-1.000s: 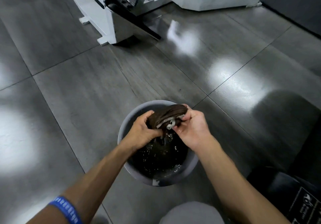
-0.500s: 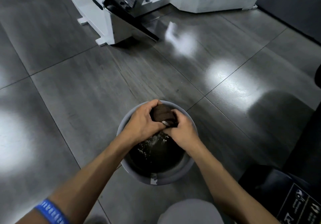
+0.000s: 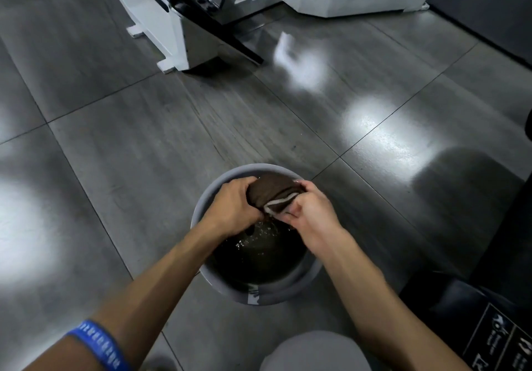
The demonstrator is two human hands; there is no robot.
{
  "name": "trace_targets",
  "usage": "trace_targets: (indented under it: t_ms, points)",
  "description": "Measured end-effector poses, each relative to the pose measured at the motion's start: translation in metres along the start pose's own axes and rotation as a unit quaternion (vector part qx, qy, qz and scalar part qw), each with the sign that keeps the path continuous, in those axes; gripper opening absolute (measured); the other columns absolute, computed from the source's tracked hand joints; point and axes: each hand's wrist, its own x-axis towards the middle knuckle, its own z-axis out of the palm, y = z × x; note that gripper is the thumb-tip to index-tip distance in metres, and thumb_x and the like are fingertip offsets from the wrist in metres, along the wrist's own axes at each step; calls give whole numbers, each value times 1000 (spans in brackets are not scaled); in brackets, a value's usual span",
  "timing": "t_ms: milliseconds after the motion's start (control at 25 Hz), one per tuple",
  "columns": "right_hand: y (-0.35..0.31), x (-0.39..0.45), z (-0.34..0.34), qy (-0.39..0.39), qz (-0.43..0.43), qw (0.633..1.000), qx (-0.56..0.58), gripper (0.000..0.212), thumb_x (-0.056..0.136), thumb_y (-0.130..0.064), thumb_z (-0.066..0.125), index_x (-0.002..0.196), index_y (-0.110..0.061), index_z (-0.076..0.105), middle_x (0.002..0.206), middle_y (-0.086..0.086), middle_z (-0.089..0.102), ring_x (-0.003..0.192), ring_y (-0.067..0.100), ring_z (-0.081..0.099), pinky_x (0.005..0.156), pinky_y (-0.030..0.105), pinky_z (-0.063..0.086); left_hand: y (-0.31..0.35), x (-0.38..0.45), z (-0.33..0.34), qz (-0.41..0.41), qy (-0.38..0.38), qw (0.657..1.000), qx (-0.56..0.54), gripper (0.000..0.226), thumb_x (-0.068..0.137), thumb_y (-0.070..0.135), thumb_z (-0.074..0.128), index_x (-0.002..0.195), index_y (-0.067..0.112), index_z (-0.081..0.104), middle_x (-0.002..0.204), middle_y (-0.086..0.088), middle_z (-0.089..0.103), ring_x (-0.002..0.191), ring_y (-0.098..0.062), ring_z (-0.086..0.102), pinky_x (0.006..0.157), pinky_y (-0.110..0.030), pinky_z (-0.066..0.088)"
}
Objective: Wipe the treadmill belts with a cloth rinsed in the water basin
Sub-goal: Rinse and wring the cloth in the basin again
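Note:
A round grey water basin stands on the floor in front of me, holding dark water with droplets splashing on its surface. Above its far side both hands hold a wet dark-brown cloth with a pale edge, bunched into a roll. My left hand grips the cloth's left end. My right hand grips its right end, fingers curled round it. The cloth's lower part is hidden between the hands.
Glossy grey floor tiles surround the basin. A white machine frame with black parts stands at the top. A black machine edge with white labels fills the bottom right. My grey-clad knee sits below the basin.
The hands squeezed close together around the cloth half a second ago, then drew apart a little, showing more of the cloth and its pale edge again. Water drips into the basin.

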Motion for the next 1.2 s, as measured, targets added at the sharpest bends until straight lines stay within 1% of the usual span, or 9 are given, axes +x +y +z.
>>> trace_targets:
  t_ms: [80, 160, 280, 400, 640, 840, 920, 1040, 1200]
  points:
    - [0, -6, -8, 24, -168, 910, -379, 57, 70, -5, 46, 119, -31, 56, 126, 2, 58, 106, 18, 57, 98, 37, 48, -1, -2, 1, 46, 24, 985, 165, 29, 66, 21, 66, 92, 29, 57, 90, 6, 65, 88, -19, 63, 74, -34, 49]
    - [4, -13, -5, -50, -271, 830, -484, 67, 73, -7, 61, 134, -30, 43, 135, -9, 46, 115, 12, 47, 98, 21, 37, 0, -4, 3, 81, 25, 954, 286, 35, 68, 25, 66, 103, 25, 61, 102, 0, 61, 96, -23, 60, 81, -41, 49]
    - [7, -14, -1, -96, -254, 856, -440, 68, 75, -11, 71, 130, -29, 35, 121, -13, 44, 106, 5, 46, 87, 17, 35, 4, -5, 1, 73, 53, 976, 200, 40, 60, 32, 66, 100, 29, 62, 111, 3, 54, 98, -22, 55, 81, -43, 50]
    - [7, -2, -2, -61, -245, 889, -381, 51, 70, -10, 71, 110, -30, 47, 108, -14, 55, 101, 3, 53, 84, 20, 41, 6, -8, 1, 42, 48, 998, 13, 40, 52, 25, 65, 90, 30, 53, 93, 14, 58, 87, -7, 56, 78, -34, 50]
    - [12, 6, 3, -54, -193, 967, -155, 35, 71, 10, 58, 83, -22, 61, 78, -13, 64, 81, 7, 61, 73, 25, 50, -5, -18, -4, 4, -71, 971, -228, 88, 53, 12, 86, 128, 39, 48, 121, 10, 62, 113, -7, 60, 96, -27, 49]
    - [17, 8, 5, -115, -127, 984, -50, 43, 69, 18, 46, 77, -20, 64, 76, -7, 64, 73, 9, 57, 63, 22, 46, -4, -17, -3, 61, -61, 994, -64, 74, 51, 23, 88, 118, 28, 56, 112, 13, 66, 106, -1, 61, 96, -25, 47]
    - [13, 9, 4, -139, -39, 987, 68, 32, 71, 8, 43, 73, -16, 65, 83, 2, 65, 82, 19, 57, 69, 32, 48, 0, -15, -9, 93, -36, 993, 56, 47, 59, 37, 71, 104, 31, 60, 102, 12, 68, 99, -11, 64, 88, -36, 51]
    - [2, 8, 1, -144, 94, 972, 161, 20, 88, -18, 53, 96, -10, 69, 94, 9, 69, 87, 24, 63, 75, 34, 52, 13, -12, -11, 162, -19, 972, 171, 27, 75, 36, 66, 100, 32, 56, 96, 11, 67, 94, -16, 65, 79, -28, 47]
    - [-22, 20, -13, -274, 166, 947, 12, 84, 72, -69, 68, 133, -13, 57, 121, 11, 67, 109, 28, 65, 90, 43, 52, 11, -17, 1, 268, -20, 906, 326, 50, 83, 27, 70, 129, 18, 52, 116, -6, 62, 99, -27, 62, 72, -43, 55]
